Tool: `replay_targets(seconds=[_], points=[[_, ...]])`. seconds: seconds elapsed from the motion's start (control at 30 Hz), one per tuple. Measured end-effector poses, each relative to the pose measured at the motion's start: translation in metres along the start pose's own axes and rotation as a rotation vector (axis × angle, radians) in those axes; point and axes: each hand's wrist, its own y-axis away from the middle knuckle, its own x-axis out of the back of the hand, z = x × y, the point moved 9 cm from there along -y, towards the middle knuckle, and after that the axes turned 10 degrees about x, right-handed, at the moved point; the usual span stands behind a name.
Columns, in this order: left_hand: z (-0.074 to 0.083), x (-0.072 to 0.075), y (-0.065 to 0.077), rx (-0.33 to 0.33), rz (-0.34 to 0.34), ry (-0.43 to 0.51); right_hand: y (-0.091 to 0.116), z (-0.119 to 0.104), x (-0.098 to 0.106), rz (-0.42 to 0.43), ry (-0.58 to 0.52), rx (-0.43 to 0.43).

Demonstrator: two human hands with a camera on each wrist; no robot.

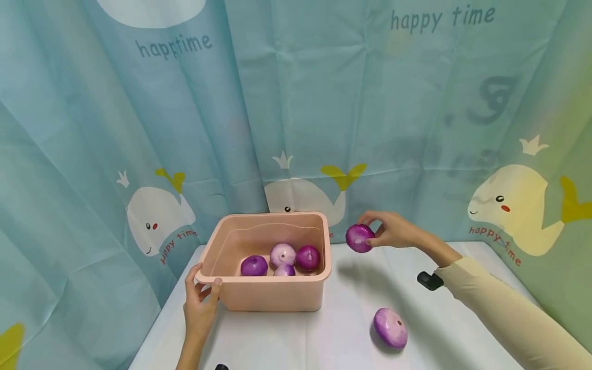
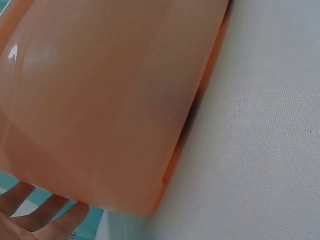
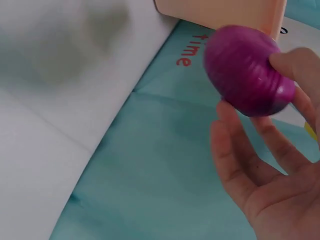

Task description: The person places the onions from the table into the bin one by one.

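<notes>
A peach-pink plastic bin (image 1: 273,295) stands on the table, with several purple onions in it, among them a pale one (image 1: 282,255) and a dark one (image 1: 307,257). My left hand (image 1: 200,308) holds the bin's front left corner at the rim, thumb in front and fingers round the side. In the left wrist view, fingertips (image 2: 75,217) touch the bin wall (image 2: 110,110). Above the table, right of the bin, my right hand (image 1: 393,230) pinches a purple onion (image 3: 242,70) between thumb and fingers. Another purple onion (image 1: 390,329) lies on the table at front right.
A white cloth (image 1: 344,318) covers the table. Behind it hangs a blue-green curtain (image 1: 296,103) printed with whales, close to the bin's back. Black wrist devices, one at the right sleeve (image 1: 430,280), sit on both arms.
</notes>
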Motion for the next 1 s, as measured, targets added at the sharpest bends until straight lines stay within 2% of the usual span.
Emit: replay_targets(seconds=[0.17, 0.33, 0.5, 0.73, 1.0], points=[[0.001, 0.001, 0.000, 0.000, 0.005, -0.009, -0.006, -0.008, 0.018, 0.137, 0.054, 0.043], [-0.003, 0.001, -0.001, 0.013, 0.008, -0.017, -0.010, -0.008, 0.034, 0.261, 0.063, -0.018], [-0.005, 0.001, -0.002, 0.004, 0.003, -0.016, -0.010, -0.006, 0.043, 0.358, 0.022, -0.054], [-0.005, 0.000, -0.001, 0.003, 0.003, -0.023, -0.008, 0.001, 0.044, 0.389, -0.003, -0.067], [-0.003, 0.000, -0.003, -0.019, 0.008, -0.012, -0.019, -0.002, 0.039, 0.345, 0.029, -0.074]])
